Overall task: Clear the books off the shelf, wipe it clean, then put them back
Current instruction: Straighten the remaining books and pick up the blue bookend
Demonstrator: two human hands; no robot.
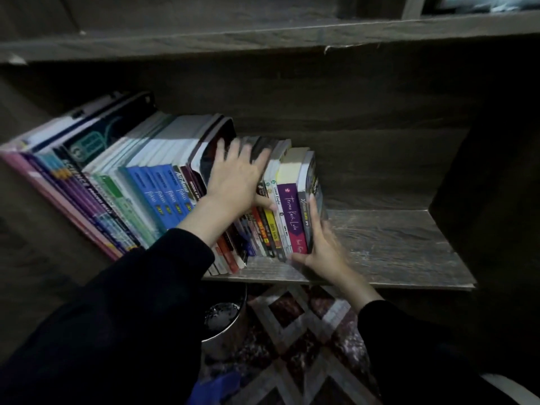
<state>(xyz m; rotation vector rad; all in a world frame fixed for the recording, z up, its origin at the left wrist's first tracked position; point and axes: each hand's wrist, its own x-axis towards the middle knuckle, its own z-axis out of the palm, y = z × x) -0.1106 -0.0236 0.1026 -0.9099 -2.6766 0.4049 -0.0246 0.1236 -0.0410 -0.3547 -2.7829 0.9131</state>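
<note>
Dim grey-brown wooden shelf (388, 244), bare at its right end; the row of small upright paperbacks (287, 206) stands mid-shelf; your left hand (236, 176) lies spread flat across their tops, your right hand (321, 247) open against the end cover; squeeze both inward, lift together.

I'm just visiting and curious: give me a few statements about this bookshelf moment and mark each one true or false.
1. The left hand lies on top of the small paperbacks. True.
2. The right hand holds a cleaning cloth. False: it presses against the outermost book of the row, with no cloth in it.
3. The shelf board right of the books is bare wood. True.
4. The purple-spined book lies flat on the shelf. False: it stands upright in the row.
5. Both arms wear white sleeves. False: the sleeves are dark.
</note>
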